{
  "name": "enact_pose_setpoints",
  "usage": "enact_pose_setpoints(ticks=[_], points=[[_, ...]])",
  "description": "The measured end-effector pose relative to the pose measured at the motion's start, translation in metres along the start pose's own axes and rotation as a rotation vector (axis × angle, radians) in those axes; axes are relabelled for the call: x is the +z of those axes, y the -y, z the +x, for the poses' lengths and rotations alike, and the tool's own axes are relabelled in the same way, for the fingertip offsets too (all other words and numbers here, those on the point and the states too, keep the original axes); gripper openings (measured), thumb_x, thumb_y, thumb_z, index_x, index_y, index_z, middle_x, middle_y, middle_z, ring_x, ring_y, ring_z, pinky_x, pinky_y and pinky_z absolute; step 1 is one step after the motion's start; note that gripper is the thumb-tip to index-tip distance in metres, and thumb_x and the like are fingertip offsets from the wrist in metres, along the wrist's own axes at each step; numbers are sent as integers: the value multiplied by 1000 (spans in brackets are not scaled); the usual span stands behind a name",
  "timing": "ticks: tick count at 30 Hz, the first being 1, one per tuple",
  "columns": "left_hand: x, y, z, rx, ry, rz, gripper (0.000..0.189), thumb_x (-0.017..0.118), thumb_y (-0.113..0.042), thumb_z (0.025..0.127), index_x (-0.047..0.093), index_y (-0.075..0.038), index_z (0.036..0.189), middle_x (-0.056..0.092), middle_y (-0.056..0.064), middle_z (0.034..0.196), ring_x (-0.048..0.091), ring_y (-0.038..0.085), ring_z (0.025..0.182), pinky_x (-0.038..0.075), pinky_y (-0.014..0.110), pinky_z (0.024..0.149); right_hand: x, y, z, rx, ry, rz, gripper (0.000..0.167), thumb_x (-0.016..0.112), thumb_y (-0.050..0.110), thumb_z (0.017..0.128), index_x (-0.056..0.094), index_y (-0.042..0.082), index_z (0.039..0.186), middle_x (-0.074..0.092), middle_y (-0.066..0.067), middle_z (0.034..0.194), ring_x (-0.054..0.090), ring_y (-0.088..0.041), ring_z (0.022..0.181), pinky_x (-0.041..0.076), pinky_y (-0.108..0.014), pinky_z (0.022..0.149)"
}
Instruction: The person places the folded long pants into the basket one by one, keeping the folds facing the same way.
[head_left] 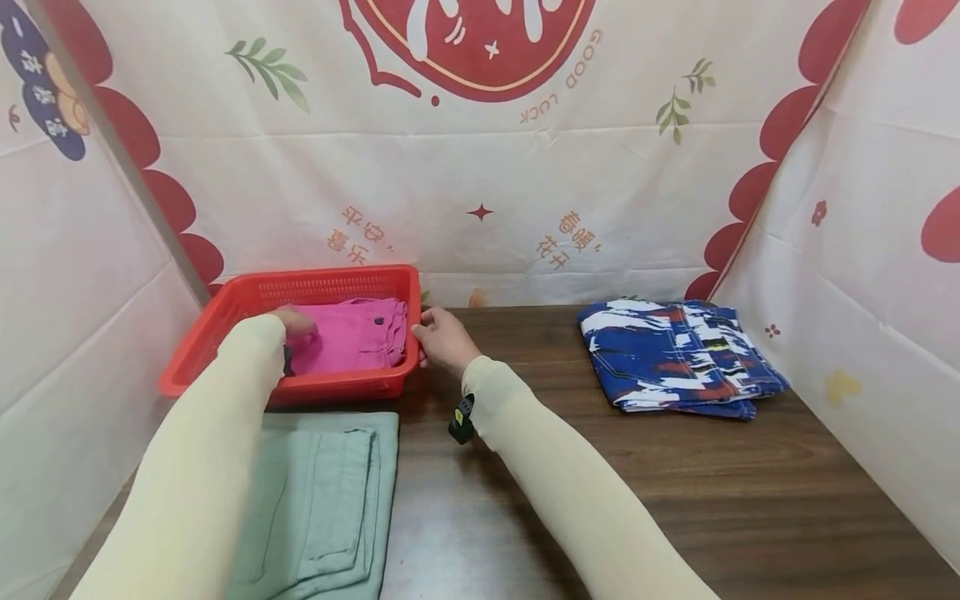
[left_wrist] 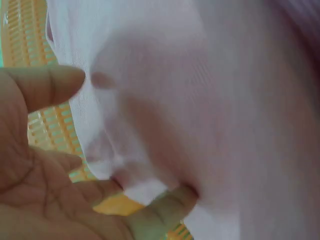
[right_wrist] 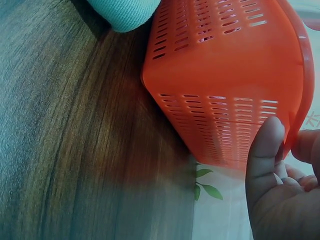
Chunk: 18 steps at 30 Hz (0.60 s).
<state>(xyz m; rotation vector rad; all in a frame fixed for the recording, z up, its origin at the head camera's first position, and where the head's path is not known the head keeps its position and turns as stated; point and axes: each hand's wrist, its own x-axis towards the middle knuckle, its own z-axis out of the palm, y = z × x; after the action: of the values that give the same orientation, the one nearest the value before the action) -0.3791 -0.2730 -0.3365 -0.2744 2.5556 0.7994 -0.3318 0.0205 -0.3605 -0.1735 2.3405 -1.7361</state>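
Note:
A red plastic basket with slotted walls stands at the back left of the table. Inside it lies a folded pink garment with a dark button. My left hand reaches over the basket's front rim, its fingertips touching the pink cloth. In the left wrist view, the thumb and the extended fingers are spread apart at the cloth, which looks pale there. At the basket's right side, my right hand grips the rim. The right wrist view shows the thumb against the outer wall.
A folded pale green garment lies in front of the basket, partly under the left forearm. On the right of the brown wooden table is a folded blue, white and red patterned garment. Printed cloth walls enclose the back and sides.

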Motion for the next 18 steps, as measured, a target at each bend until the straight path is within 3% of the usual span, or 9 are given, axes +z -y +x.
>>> enact_pose_setpoints(ticks=[3, 6, 12, 15, 18], points=[[-3, 9, 9, -56, 39, -113, 97, 70, -42, 87, 14, -7, 158, 21, 26, 155, 27, 48, 137, 40, 59, 102, -1, -2, 0, 1, -1, 1, 26, 56, 21, 102, 52, 7, 124, 63, -12, 87, 60, -26, 67, 57, -49, 80], [-3, 15, 9, -149, 36, -259, 94, 77, -46, 81, 26, -21, 155, 32, 21, 147, 35, 44, 129, 49, 59, 91, 2, -3, 0, 4, 9, 6, 27, 57, 21, 102, 52, 7, 125, 63, -12, 86, 61, -28, 69, 57, -50, 81], [-6, 12, 14, -76, 65, -33, 98, 68, -52, 86, 20, 0, 155, 27, 28, 152, 32, 44, 135, 39, 57, 104, 5, -6, 1, 1, 16, 0, 28, 56, 22, 103, 52, 7, 127, 62, -11, 84, 60, -25, 68, 57, -48, 78], [-13, 4, 11, -115, 107, -54, 104, 66, -57, 86, 15, 1, 156, 20, 30, 155, 26, 46, 139, 41, 58, 102, 3, -5, 3, -12, 7, -17, 28, 55, 22, 103, 53, 7, 127, 62, -11, 85, 59, -26, 70, 57, -48, 76], [-19, -8, 2, -100, 112, -59, 100, 61, -59, 89, 15, 0, 156, 19, 30, 155, 24, 49, 139, 42, 61, 100, 0, -4, 4, -11, -5, -32, 28, 55, 21, 103, 53, 7, 127, 62, -13, 87, 61, -34, 78, 55, -51, 80]])
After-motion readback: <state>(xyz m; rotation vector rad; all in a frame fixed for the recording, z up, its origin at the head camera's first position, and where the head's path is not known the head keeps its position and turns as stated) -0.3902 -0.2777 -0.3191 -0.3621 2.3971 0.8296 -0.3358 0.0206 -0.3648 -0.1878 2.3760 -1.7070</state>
